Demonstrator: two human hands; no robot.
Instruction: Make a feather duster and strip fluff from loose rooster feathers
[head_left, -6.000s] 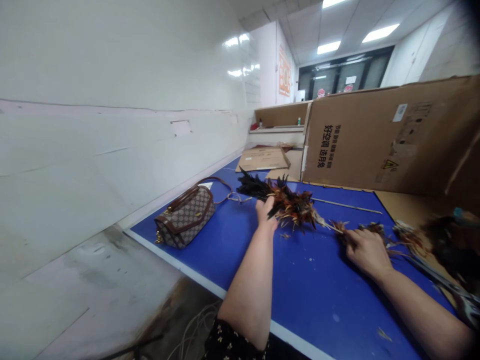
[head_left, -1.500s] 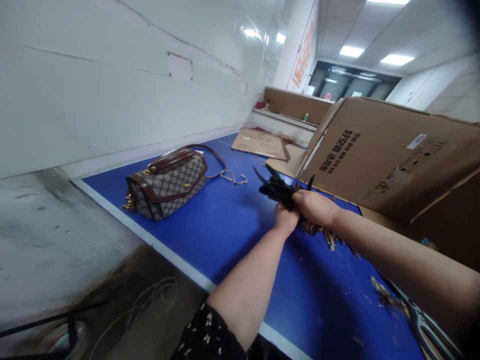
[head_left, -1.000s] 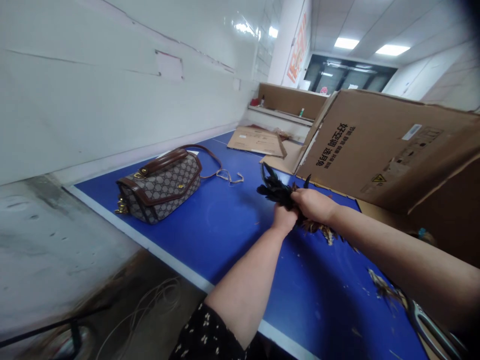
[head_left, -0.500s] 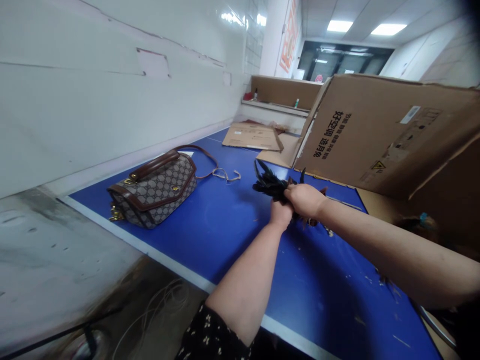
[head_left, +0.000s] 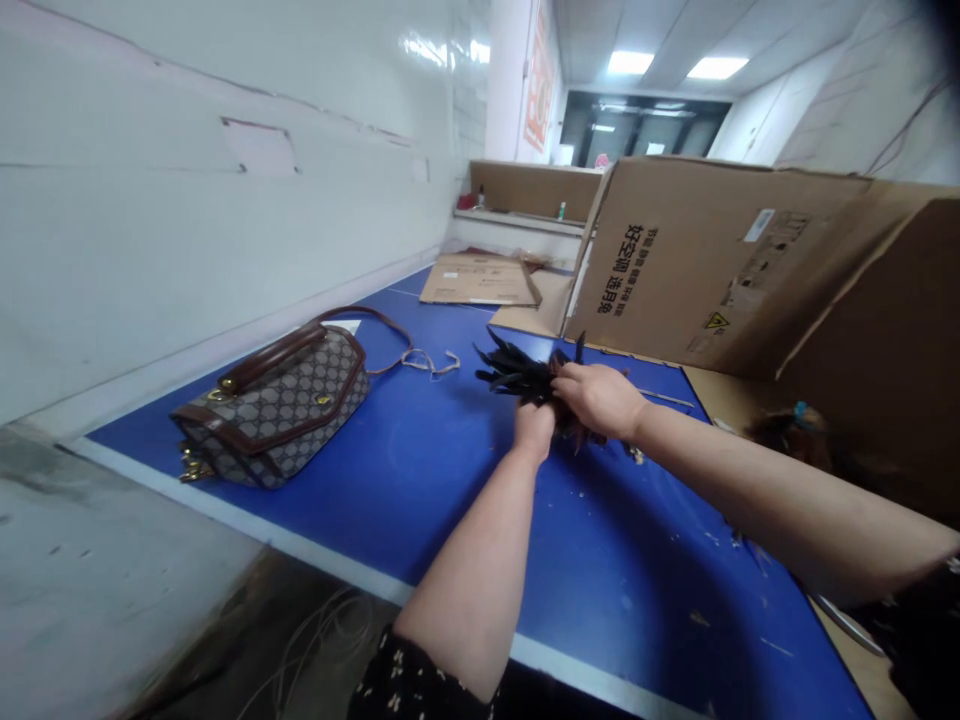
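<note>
Both hands close on a feather bundle above the blue bench (head_left: 420, 470): left hand (head_left: 534, 428) grips it from below, right hand (head_left: 600, 398) wraps over it. Only the feathers' (head_left: 514, 372) dark tips show; the rest is hidden behind the fingers. A handbag (head_left: 274, 405) lies well left, a cardboard box (head_left: 697, 270) stands just behind.

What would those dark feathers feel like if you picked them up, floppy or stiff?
Probably very light: the feather bundle looks thin and wispy. Likely springy rather than floppy, since its tips fan out past the left hand and right hand without drooping. Bits may shed easily; small scraps dot the blue table.
</note>
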